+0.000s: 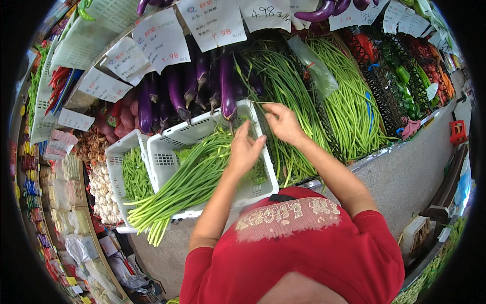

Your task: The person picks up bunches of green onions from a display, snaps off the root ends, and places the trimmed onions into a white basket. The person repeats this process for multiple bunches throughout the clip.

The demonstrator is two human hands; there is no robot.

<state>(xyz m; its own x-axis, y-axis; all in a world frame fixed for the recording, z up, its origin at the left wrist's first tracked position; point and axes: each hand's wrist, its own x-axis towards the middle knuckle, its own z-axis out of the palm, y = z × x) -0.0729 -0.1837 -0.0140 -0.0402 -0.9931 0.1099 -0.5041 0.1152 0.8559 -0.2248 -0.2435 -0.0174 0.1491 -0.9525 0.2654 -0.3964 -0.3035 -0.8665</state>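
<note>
My left hand (245, 150) is held over a white plastic basket (190, 127), fingers spread and thumb apart, with nothing plainly in its grasp. Beneath it, a bundle of long green vegetable stems (182, 186) lies across the basket, pale cut ends hanging over the front rim. Feathery greens (259, 173) show inside the basket. Just to the right, my right hand (283, 123) pinches a thin stem (258, 102) between thumb and forefinger. It is above a pile of dark green stems (283, 83) with slender tips. A purple eggplant (228, 87) points down towards the basket.
More eggplants (176, 93) lie behind the basket, below paper price signs (161, 43). Left are a smaller basket of leafy greens (136, 176) and garlic bulbs (103, 193). Right are light green stems (347, 98), a plastic bag (317, 70) and green peppers (402, 76).
</note>
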